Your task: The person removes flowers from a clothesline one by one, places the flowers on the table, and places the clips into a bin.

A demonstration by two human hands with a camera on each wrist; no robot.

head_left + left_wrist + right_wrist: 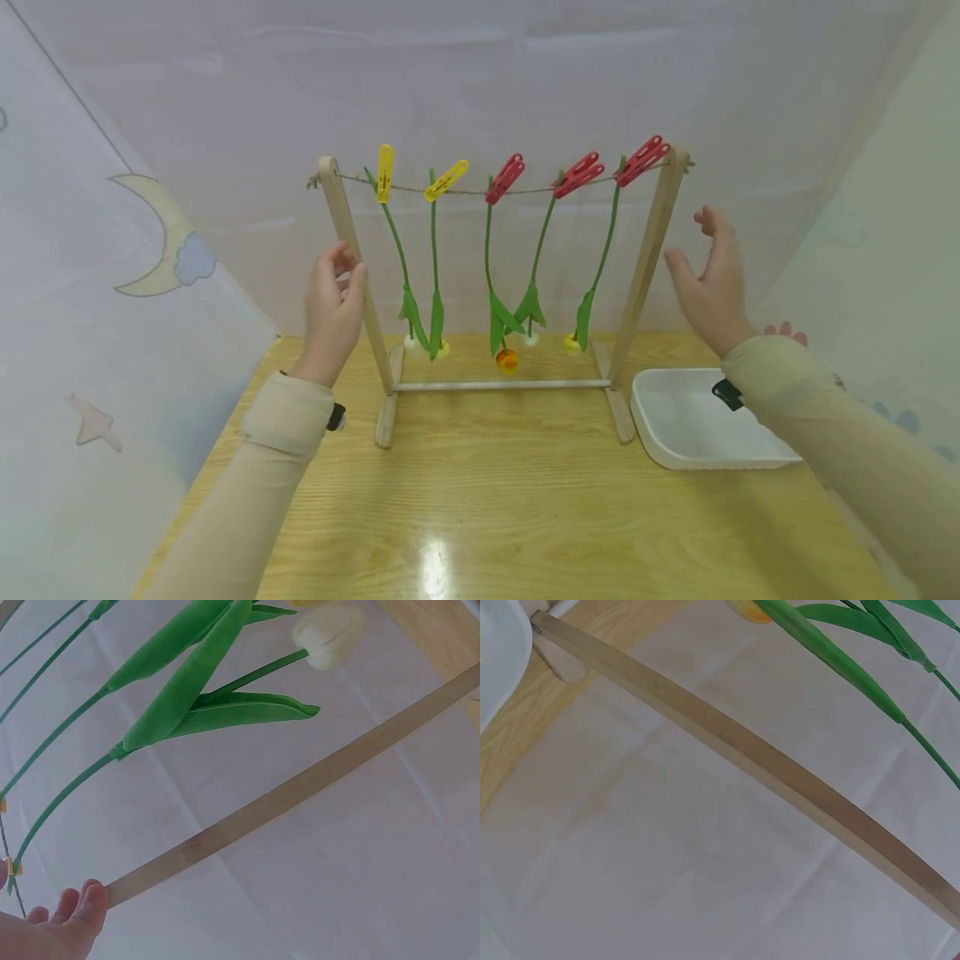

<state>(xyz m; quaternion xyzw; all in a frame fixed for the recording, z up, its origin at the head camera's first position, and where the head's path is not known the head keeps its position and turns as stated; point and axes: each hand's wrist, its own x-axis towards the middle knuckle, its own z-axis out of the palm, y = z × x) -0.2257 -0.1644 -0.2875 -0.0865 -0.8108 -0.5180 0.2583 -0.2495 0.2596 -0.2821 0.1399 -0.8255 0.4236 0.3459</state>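
My left hand (332, 312), fingers loosely bent and holding nothing, is right beside the left post (377, 337) of a wooden rack. On the other side, my right hand (714, 287) is raised with thumb and fingers apart, a little outside the right post (647, 267). Between the posts runs a string (463, 192). Several artificial tulips hang from it head down, including an orange one (507, 360) and a white one (330, 636). Two yellow clothespins (385, 173) and three red clothespins (505, 178) clip their stems to the string.
A white tray (651, 442) stands right of the rack on the wooden table (480, 500), partly behind my right sleeve. Low across the rack goes a white crossbar (498, 386). Pale cloth (480, 92) hangs behind, with patterned sheets at both sides.
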